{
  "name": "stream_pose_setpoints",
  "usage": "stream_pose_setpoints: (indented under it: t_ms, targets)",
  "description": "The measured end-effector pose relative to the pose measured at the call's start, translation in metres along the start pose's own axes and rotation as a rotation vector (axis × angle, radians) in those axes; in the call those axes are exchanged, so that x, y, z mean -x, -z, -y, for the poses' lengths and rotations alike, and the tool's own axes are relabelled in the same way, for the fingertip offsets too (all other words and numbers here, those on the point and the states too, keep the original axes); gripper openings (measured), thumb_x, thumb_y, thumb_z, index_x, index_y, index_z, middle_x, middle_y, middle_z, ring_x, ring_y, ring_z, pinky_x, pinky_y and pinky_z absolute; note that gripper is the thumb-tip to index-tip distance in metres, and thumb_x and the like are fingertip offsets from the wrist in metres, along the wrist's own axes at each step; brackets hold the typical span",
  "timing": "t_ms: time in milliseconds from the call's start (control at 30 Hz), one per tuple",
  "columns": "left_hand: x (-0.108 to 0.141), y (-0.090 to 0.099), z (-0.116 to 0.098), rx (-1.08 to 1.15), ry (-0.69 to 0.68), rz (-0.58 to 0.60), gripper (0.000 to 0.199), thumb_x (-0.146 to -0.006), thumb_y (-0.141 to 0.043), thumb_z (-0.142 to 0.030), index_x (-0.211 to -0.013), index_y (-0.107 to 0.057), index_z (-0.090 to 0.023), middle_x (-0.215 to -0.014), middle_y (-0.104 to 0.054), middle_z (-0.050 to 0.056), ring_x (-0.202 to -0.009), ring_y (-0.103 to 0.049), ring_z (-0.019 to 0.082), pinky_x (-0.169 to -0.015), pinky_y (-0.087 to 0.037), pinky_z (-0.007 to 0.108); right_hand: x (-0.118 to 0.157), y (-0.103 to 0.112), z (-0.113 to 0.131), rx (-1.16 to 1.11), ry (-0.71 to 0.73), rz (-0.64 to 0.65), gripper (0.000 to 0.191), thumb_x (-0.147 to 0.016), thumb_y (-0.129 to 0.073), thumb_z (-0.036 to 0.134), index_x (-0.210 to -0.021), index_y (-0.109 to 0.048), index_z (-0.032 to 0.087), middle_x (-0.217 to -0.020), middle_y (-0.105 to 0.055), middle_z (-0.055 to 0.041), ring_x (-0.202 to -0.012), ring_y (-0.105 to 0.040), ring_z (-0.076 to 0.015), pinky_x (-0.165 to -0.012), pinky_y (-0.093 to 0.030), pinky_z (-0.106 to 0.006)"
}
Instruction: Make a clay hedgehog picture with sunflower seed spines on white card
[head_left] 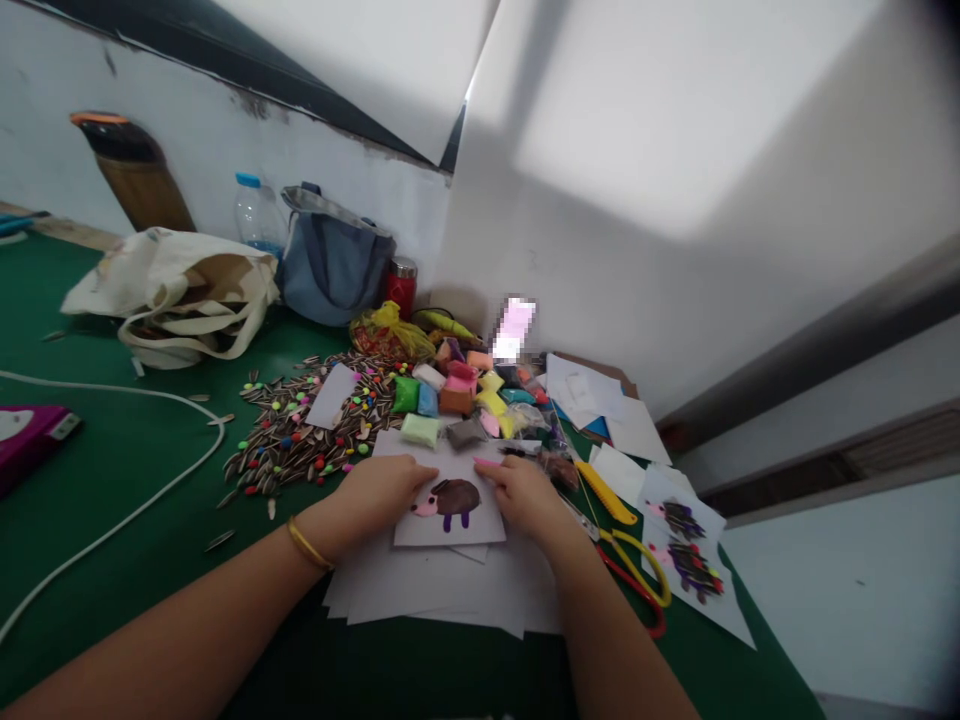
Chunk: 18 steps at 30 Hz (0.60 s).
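Observation:
A white sheet of paper lies over a stack of paper, with a flat clay hedgehog on it: brown body, pink snout, purple legs. My left hand, a gold bangle at its wrist, grips the sheet's left side, one finger stretched over the paper above the snout. At the right side my right hand is closed on the sheet's edge. By its fingertips shows a small pink piece, its kind unclear. The undersides of both hands are hidden.
Sunflower seeds with coloured beads spread to the left; clay packets lie behind. To the right are a yellow cutter, scissors and finished hedgehog pictures. Bags, a bottle and a white cable surround.

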<state>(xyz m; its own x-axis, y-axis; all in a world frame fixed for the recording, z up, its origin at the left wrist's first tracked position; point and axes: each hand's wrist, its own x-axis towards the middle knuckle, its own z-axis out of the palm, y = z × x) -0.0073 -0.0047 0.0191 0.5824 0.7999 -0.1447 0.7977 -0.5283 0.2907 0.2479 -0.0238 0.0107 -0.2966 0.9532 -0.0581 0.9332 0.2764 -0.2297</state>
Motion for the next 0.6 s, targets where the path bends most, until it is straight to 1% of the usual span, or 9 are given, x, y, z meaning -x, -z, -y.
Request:
stream_pose_setpoints:
  t_ms: [67,133,200,267,333,400,500,600]
  targets:
    - [-0.001,-0.001,-0.003,-0.001,-0.02,-0.015,0.034,-0.09,-0.052,-0.028,-0.122,-0.065,-0.031,-0.098,-0.07,0.009,-0.088,-0.066,0.022,-0.078,-0.047,0.03,0.0,0.001,-0.001,0.004,-0.023,-0.007,0.048,-0.084,-0.052,0.009,-0.123,-0.069,0.03,-0.096,-0.065,-0.0082,-0.091,-0.059,-0.0213,-0.079,-0.042,-0.029]
    - [-0.001,-0.002,-0.005,-0.011,-0.034,-0.027,0.033,-0.091,-0.051,-0.028,-0.121,-0.065,-0.031,-0.096,-0.069,0.008,-0.085,-0.066,0.022,-0.077,-0.047,0.029,0.0,0.001,0.003,-0.032,-0.023,-0.062,0.044,-0.084,-0.054,0.009,-0.12,-0.071,0.027,-0.097,-0.065,-0.0084,-0.093,-0.059,-0.0217,-0.082,-0.043,-0.03]
    - [-0.002,-0.003,-0.005,-0.016,-0.035,-0.033,0.032,-0.091,-0.051,-0.028,-0.12,-0.065,-0.031,-0.095,-0.069,0.008,-0.085,-0.066,0.021,-0.077,-0.047,0.029,-0.001,-0.002,0.012,-0.125,0.016,-0.137,0.038,-0.086,-0.056,0.011,-0.118,-0.071,0.025,-0.1,-0.066,-0.0081,-0.097,-0.059,-0.0212,-0.086,-0.043,-0.03]
    - [-0.003,-0.004,-0.004,-0.026,-0.036,-0.039,0.032,-0.091,-0.05,-0.028,-0.119,-0.066,-0.031,-0.094,-0.069,0.008,-0.085,-0.066,0.021,-0.076,-0.047,0.029,-0.002,-0.006,0.024,-0.247,0.074,-0.176,0.029,-0.088,-0.06,0.017,-0.114,-0.071,0.023,-0.103,-0.066,-0.007,-0.1,-0.058,-0.0201,-0.089,-0.044,-0.03]
    - [-0.003,-0.005,-0.003,-0.041,-0.047,-0.043,0.031,-0.092,-0.049,-0.029,-0.118,-0.066,-0.031,-0.092,-0.069,0.008,-0.083,-0.066,0.022,-0.073,-0.046,0.03,-0.005,-0.01,0.035,-0.322,0.104,-0.182,0.023,-0.087,-0.065,0.02,-0.109,-0.072,0.022,-0.103,-0.067,-0.006,-0.1,-0.058,-0.0197,-0.088,-0.044,-0.03]
    - [-0.004,-0.006,-0.001,-0.05,-0.06,-0.047,0.032,-0.093,-0.047,-0.029,-0.119,-0.066,-0.031,-0.091,-0.069,0.008,-0.081,-0.066,0.023,-0.071,-0.046,0.03,-0.008,-0.013,0.042,-0.339,0.109,-0.189,0.019,-0.086,-0.067,0.02,-0.104,-0.073,0.022,-0.102,-0.066,-0.0055,-0.1,-0.058,-0.0196,-0.089,-0.044,-0.03]
    - [-0.004,-0.006,-0.001,-0.041,-0.076,-0.057,0.032,-0.093,-0.048,-0.029,-0.119,-0.065,-0.033,-0.091,-0.069,0.007,-0.08,-0.065,0.023,-0.07,-0.046,0.03,-0.012,-0.018,0.046,-0.327,0.121,-0.18,0.012,-0.087,-0.067,0.019,-0.096,-0.074,0.022,-0.097,-0.065,-0.0042,-0.098,-0.057,-0.0187,-0.088,-0.043,-0.03]
    - [-0.004,-0.006,-0.001,-0.024,-0.079,-0.057,0.03,-0.092,-0.05,-0.03,-0.117,-0.066,-0.033,-0.092,-0.07,0.007,-0.083,-0.066,0.023,-0.073,-0.047,0.03,-0.014,-0.02,0.046,-0.322,0.137,-0.163,0.01,-0.087,-0.066,0.017,-0.092,-0.074,0.022,-0.093,-0.064,-0.0032,-0.096,-0.057,-0.0176,-0.086,-0.042,-0.028]
